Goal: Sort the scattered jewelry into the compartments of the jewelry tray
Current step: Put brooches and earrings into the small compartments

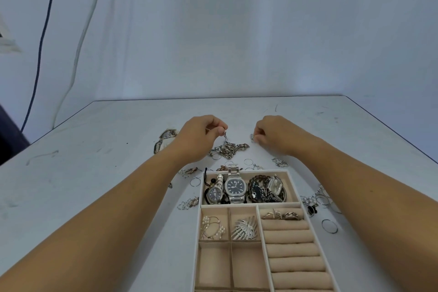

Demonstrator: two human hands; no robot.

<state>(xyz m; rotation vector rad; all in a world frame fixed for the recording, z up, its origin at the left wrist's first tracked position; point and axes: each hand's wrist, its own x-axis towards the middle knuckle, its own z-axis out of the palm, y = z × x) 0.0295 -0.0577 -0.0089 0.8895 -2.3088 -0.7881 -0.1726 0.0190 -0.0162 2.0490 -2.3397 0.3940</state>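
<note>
Beyond the tray (248, 205), fingertip pinches: left hand (201, 134) on chain (228, 148), right hand (272, 133) on silver piece (252, 137).

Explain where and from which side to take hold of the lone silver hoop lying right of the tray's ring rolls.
Pinch the wire rim of the hoop from above, one fingertip inside, one outside, on the side away from the tray. It lies flat on the table, apart from other pieces, leaving no raised edge to slide under.
</note>
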